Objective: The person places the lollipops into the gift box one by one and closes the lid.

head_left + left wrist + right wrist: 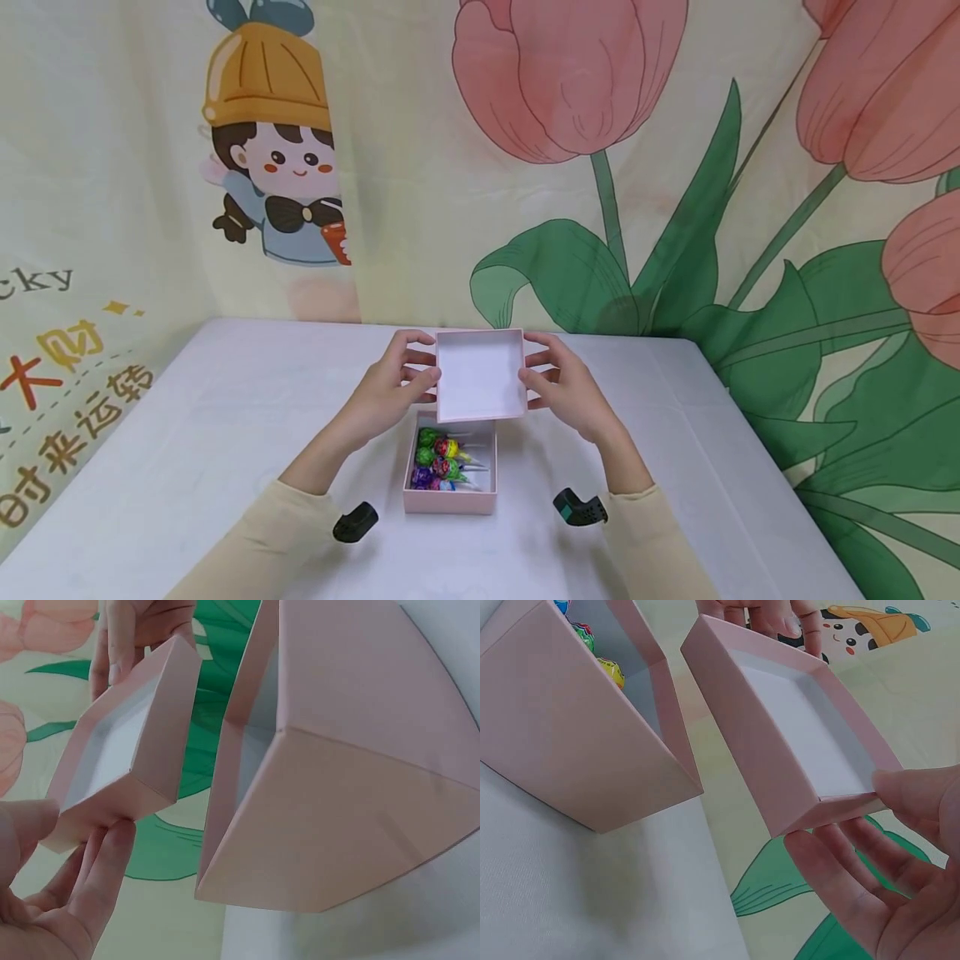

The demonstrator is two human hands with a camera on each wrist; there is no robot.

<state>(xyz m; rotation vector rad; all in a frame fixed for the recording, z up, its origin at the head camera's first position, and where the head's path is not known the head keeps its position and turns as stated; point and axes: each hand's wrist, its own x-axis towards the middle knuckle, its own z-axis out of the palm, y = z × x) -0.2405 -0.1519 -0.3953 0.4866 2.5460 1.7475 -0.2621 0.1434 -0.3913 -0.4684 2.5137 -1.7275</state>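
Between my two hands is a pink box lid (pixel 482 375), its white inside facing the head camera. My left hand (pixel 386 392) grips its left side, thumb at the rim and fingers behind. On the opposite side my right hand (pixel 573 390) holds it the same way. Below and nearer stands the pink box (pixel 450 502), uncovered, apart from the lid. Several wrapped lollipops (pixel 442 458) lie in it, green, yellow, purple and multicoloured, sticks pointing right. The left wrist view shows the lid (pixel 157 742) beside the box wall; the right wrist view also shows some lollipops (pixel 609 671).
A white-covered table (pixel 247 400) bears the box. Behind it hangs a cloth backdrop (pixel 405 167) printed with tulips and a cartoon child. Black wrist devices (pixel 356 522) sit at both sleeve cuffs, on either side of the box.
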